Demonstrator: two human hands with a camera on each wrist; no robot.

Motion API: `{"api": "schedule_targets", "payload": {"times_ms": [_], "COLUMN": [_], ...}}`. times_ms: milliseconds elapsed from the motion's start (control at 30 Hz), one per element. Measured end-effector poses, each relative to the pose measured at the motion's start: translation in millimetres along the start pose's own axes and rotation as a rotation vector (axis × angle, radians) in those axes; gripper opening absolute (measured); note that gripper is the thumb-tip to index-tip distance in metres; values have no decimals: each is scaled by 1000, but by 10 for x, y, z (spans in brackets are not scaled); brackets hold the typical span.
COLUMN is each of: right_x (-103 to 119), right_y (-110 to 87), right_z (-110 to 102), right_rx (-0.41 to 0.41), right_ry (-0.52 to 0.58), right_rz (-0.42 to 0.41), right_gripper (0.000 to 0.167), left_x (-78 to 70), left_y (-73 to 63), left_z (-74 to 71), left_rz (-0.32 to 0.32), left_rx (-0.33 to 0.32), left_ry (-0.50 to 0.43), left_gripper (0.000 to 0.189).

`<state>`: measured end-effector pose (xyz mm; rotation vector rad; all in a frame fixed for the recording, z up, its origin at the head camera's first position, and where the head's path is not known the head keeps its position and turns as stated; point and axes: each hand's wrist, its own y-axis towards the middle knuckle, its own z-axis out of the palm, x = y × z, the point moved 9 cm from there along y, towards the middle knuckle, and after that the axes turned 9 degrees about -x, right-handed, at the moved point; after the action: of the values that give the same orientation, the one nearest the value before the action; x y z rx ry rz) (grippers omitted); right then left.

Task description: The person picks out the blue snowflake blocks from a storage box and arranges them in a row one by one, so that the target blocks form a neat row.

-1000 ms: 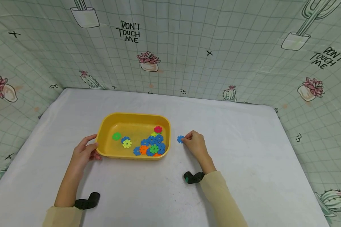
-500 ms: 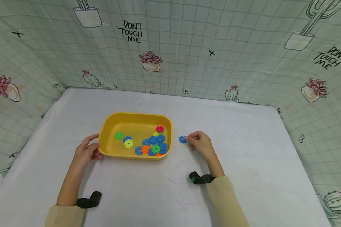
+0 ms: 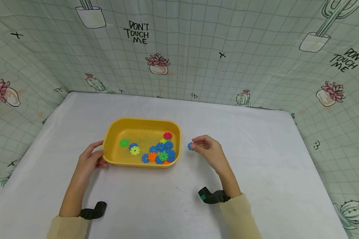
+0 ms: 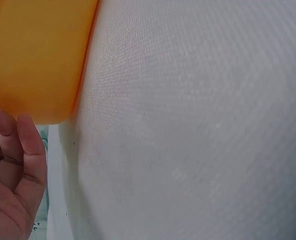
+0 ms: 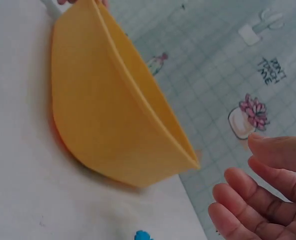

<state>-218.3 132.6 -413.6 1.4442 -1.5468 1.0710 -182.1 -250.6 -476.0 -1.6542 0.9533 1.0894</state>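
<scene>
A yellow plastic basin (image 3: 140, 165) sits on the white table. My left hand (image 3: 91, 160) grips its left end; in the left wrist view the fingers (image 4: 31, 145) lie at the basin's end wall (image 4: 37, 90). To the right of the basin, a blue toothed disc (image 3: 189, 146) lies flat on the table, partly covered by my right hand (image 3: 208, 150) in the head view. The right wrist view has that hand's fingers (image 5: 243, 182) relaxed and apart, holding nothing, with the blue disc (image 5: 143, 235) below them at the frame's bottom.
Inside the basin are several toothed discs: a blue cluster with orange (image 3: 152, 157) and green (image 3: 163, 156) ones at right, a pink one (image 3: 167, 135) behind, yellow (image 3: 135, 150) and green (image 3: 124, 142) ones at left. A patterned cloth (image 3: 191, 49) hangs behind the table.
My right hand pinched the blue disc a second ago; its fingers have let go and now hover over it. The disc stays beside the basin. My left hand keeps its place.
</scene>
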Motion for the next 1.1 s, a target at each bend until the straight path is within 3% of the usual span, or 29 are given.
{"api": "schedule_targets", "payload": {"times_ms": [167,433,767,867,1100], "right_x": [209,462,538,557,541], "right_y": [-100,-201,-152,-132,-57], "right_z": [145,482,857,961,1204], "right_rx": [42,181,281,302,355], "right_ry": [9,20,-75,-114,-216], "right_rz": [-82,-226,-266,-277,-266], "right_gripper": [29,25,26,25,25], "left_x": [-35,-171,-160,-186,-188], "left_y": [-20,-136,-139,-145,-157], "left_z": [-3,13,28,37,36], "left_rz": [-7,-33,-41,-17,-30], "left_rx": [1,-36,-8,-10,-32], "left_ry": [6,48,0,28,2], "left_gripper": [48,44,37,43,40]}}
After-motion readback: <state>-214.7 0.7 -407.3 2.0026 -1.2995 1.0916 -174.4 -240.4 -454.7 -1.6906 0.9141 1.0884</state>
